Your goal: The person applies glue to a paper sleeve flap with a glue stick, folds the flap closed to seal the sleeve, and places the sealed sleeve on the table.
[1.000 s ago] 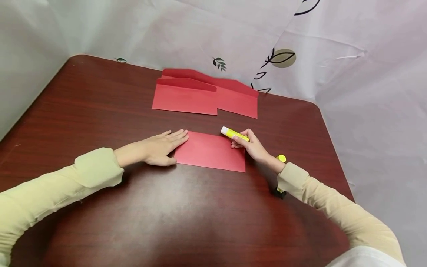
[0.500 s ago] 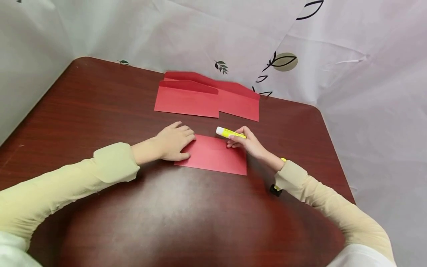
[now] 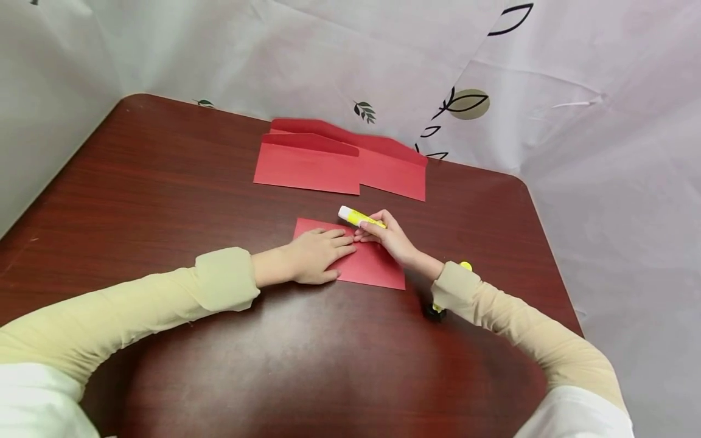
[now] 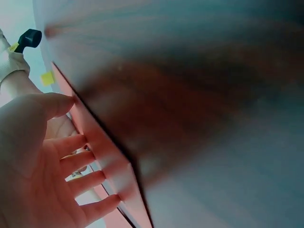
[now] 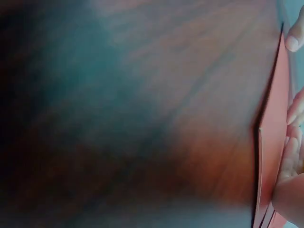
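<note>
A red envelope [image 3: 378, 267] lies flat on the table, its flap side not in sight. My left hand [image 3: 320, 255] rests on its left and middle part with fingers spread and fairly straight; in the left wrist view those fingertips touch the red paper [image 4: 104, 152]. My right hand [image 3: 391, 240] grips a yellow glue stick [image 3: 361, 219] with a white cap, held slantwise above the envelope's far edge. Its lower fingers touch the paper close to my left fingertips. In the right wrist view only part of the right hand [image 5: 290, 197] shows at the edge.
Two red envelopes [image 3: 306, 167] with raised flaps lie overlapping near the table's [image 3: 164, 182] back edge. A yellow and black object [image 3: 436, 309] lies partly hidden under my right forearm. White patterned fabric [image 3: 306, 61] hangs behind the table.
My left hand has slid right across the envelope, from its left edge to its middle. The right hand has shifted a little left with the glue stick still held.
</note>
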A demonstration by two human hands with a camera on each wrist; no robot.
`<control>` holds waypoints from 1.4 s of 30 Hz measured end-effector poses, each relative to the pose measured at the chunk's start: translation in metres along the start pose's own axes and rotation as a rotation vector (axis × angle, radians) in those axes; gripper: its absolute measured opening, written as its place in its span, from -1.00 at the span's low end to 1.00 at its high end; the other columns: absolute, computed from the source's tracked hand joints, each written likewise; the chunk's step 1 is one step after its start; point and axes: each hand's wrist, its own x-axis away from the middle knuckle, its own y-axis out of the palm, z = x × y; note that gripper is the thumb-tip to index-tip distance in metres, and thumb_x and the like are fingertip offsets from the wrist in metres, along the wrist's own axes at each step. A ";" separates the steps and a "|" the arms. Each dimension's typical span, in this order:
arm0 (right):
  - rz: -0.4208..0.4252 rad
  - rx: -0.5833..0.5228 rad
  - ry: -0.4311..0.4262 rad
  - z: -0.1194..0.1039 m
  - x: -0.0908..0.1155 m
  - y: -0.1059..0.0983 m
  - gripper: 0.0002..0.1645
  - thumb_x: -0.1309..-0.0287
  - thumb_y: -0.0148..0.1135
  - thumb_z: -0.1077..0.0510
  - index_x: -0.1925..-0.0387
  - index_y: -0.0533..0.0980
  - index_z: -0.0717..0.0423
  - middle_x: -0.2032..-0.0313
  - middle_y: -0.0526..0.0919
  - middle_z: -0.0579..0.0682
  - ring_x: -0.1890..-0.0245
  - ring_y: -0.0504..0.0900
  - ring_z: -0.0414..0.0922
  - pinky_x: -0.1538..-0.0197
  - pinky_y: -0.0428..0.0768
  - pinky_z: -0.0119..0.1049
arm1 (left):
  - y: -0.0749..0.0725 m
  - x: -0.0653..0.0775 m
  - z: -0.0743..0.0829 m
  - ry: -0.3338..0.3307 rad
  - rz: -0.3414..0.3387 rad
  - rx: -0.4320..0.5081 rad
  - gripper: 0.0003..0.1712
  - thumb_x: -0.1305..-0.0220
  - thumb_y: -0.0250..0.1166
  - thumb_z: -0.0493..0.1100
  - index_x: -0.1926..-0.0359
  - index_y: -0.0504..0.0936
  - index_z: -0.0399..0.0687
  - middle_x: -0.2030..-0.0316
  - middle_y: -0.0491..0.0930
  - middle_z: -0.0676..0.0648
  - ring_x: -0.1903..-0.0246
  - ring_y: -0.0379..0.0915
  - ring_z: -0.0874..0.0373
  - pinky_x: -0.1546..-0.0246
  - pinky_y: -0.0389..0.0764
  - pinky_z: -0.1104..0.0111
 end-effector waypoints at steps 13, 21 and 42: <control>-0.020 0.121 -0.028 0.008 0.005 -0.003 -0.88 -0.36 0.00 0.27 0.15 0.24 0.16 0.41 0.66 -0.09 0.42 0.68 -0.29 0.23 0.61 -0.49 | 0.003 0.001 -0.003 -0.018 0.033 0.128 -0.33 -0.28 0.16 0.02 -0.39 0.31 0.05 -0.37 0.26 -0.14 -0.41 0.07 -0.11 -0.37 0.18 -0.04; -0.061 0.216 -0.087 0.013 0.010 -0.017 -0.81 -0.33 0.04 0.29 0.11 0.25 0.25 0.34 0.69 0.06 0.40 0.68 -0.28 0.20 0.63 -0.47 | 0.006 0.012 -0.010 -0.043 0.016 0.167 -0.32 -0.29 0.14 0.04 -0.41 0.27 0.09 -0.44 0.16 -0.12 -0.47 -0.06 -0.11 -0.41 0.06 -0.09; 0.007 0.231 -0.113 0.012 0.026 -0.053 -0.87 -0.34 0.00 0.32 0.15 0.24 0.24 0.42 0.66 -0.13 0.41 0.64 -0.29 0.20 0.61 -0.48 | 0.013 0.060 -0.043 -0.101 0.144 0.217 -0.25 -0.24 0.18 0.02 -0.40 0.26 -0.14 -0.40 0.26 -0.16 -0.44 0.05 -0.13 -0.44 -0.06 -0.09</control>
